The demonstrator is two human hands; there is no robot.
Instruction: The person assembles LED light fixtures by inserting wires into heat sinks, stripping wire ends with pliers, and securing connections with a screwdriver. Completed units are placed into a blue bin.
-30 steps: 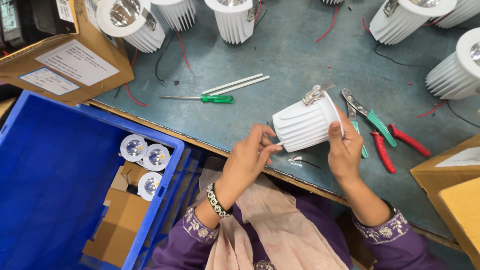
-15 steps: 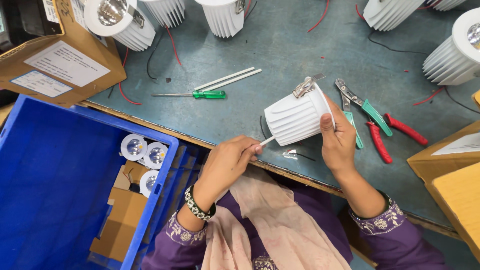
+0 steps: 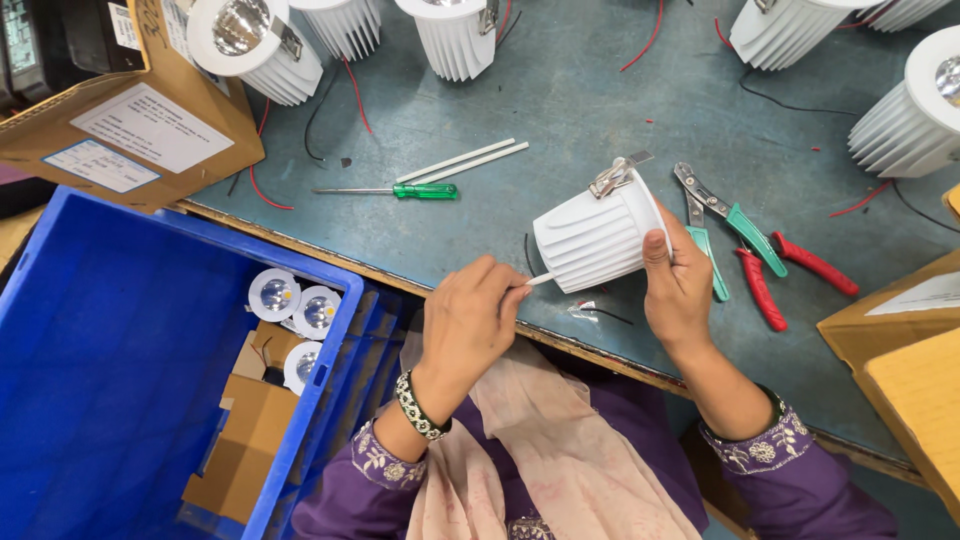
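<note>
Right hand (image 3: 680,290): grips white finned lamp housing (image 3: 592,240), tilted to steady it. Left hand (image 3: 468,322): pinches thin white sleeve (image 3: 538,280) against its base.

Scuffed grey-green worktable (image 3: 560,110), wooden edge

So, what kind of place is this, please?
Probably a lamp assembly workshop: the right hand holds a white finned lamp housing, more housings stand on the workbench, and pliers lie nearby.
</note>
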